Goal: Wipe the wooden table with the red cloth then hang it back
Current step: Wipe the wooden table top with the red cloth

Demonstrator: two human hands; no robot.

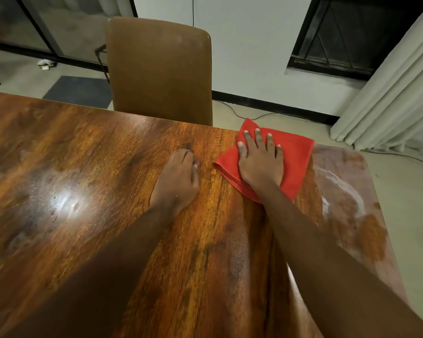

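A folded red cloth lies flat on the wooden table, close to the far edge at the right. My right hand presses down on the cloth with its fingers spread and straight. My left hand rests on the bare wood just left of the cloth, fingers loosely curled under, holding nothing. A whitish film or smear covers the table's right end, and a shiny glare patch shows at the left.
A brown chair stands pushed up to the table's far edge. Pale curtains hang at the right, with a cable running along the floor. A dark mat lies on the floor behind the chair.
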